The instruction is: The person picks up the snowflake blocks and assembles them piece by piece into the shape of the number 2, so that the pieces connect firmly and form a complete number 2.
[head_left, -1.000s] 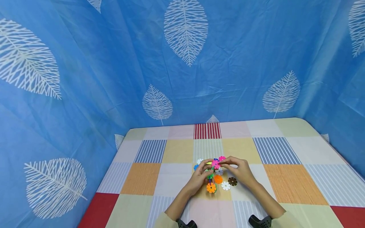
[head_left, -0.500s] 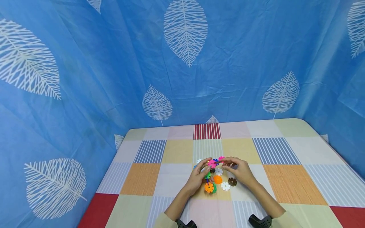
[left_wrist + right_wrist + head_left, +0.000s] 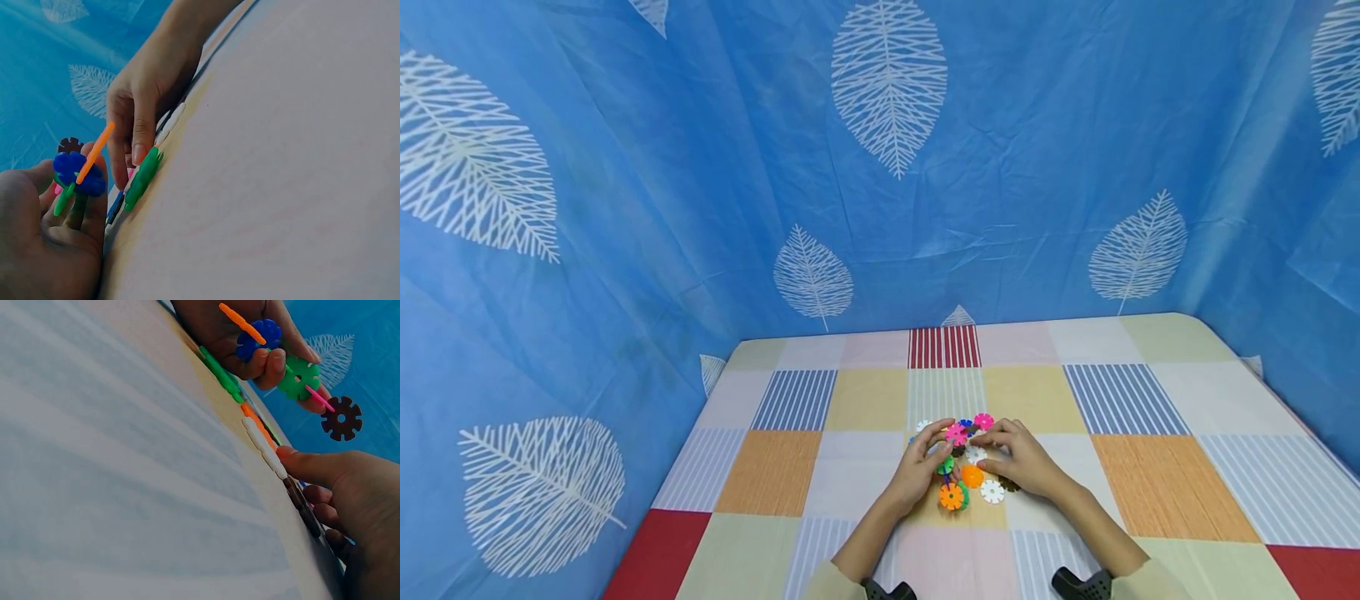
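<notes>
My left hand [image 3: 913,471] grips a chain of slotted plastic discs slotted into one another. In the right wrist view the chain runs from an orange disc [image 3: 242,324] through a blue disc [image 3: 267,331], a green disc [image 3: 305,380] and a pink disc [image 3: 320,399] to a brown disc [image 3: 342,428]. My right hand [image 3: 1026,462] reaches down over loose discs, thumb and fingers apart around a pale disc [image 3: 974,453]. Its thumb tip lies right by an orange disc [image 3: 972,476] and a white disc [image 3: 992,491]. A loose brown disc [image 3: 1011,485] is partly hidden under this hand.
More loose discs lie around the hands: a pink disc [image 3: 983,421] behind, a green disc [image 3: 965,496] in front, a white disc [image 3: 924,425] beyond the left hand. A patchwork cloth [image 3: 955,558] covers the table. Blue leaf-printed curtains [image 3: 985,167] hang behind and at both sides.
My right hand has left the chain and come down toward the loose discs, now overlapping the brown one. The left hand has drawn the chain slightly left and keeps hold of it.
</notes>
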Available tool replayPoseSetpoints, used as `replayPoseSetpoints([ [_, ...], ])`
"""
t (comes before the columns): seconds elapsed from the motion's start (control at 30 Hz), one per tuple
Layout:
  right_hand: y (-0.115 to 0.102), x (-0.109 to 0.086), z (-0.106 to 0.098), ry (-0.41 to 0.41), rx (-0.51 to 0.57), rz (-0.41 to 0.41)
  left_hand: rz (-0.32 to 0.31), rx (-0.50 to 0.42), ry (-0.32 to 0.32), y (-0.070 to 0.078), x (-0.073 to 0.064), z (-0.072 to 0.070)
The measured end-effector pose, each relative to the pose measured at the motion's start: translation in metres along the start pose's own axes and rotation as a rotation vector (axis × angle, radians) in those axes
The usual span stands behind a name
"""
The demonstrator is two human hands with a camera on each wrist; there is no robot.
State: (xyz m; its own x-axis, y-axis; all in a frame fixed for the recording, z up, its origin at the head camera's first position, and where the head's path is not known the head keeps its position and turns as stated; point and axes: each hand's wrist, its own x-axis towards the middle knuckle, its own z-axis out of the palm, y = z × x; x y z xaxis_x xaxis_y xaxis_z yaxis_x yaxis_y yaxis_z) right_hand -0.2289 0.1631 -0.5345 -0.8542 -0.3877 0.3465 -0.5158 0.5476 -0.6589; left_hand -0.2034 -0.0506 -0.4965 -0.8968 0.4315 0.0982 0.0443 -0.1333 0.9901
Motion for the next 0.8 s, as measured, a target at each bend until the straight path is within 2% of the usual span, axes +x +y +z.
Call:
replayPoseSetpoints([
  [0.1,-0.0010,-0.0003,0.0003,0.015,-0.012,0.005,0.004,-0.025,-0.005,-0.0025,0.0006,-0.0004],
  [0.2,-0.0017,0.0000,0.0001,0.062,0.039,0.024,0.008,-0.044,-0.007,-0.0041,0.0011,-0.0010],
  [0.37,-0.0021,0.0029,-0.0026,0.225,0.288,0.083,0.008,-0.061,-0.009,-0.0048,0.0009,-0.0021],
  [0.47,-0.0034,0.0049,-0.0057,0.304,0.446,0.079,0.005,-0.062,-0.008,-0.0042,0.0008,-0.0020],
  [0.57,-0.0050,0.0055,-0.0080,0.318,0.547,0.084,-0.002,-0.055,0.001,-0.0034,0.0007,-0.0016],
  [0.8,-0.0088,0.0059,-0.0089,0.306,0.594,0.117,-0.006,-0.038,0.007,-0.0026,0.0007,-0.0008],
])
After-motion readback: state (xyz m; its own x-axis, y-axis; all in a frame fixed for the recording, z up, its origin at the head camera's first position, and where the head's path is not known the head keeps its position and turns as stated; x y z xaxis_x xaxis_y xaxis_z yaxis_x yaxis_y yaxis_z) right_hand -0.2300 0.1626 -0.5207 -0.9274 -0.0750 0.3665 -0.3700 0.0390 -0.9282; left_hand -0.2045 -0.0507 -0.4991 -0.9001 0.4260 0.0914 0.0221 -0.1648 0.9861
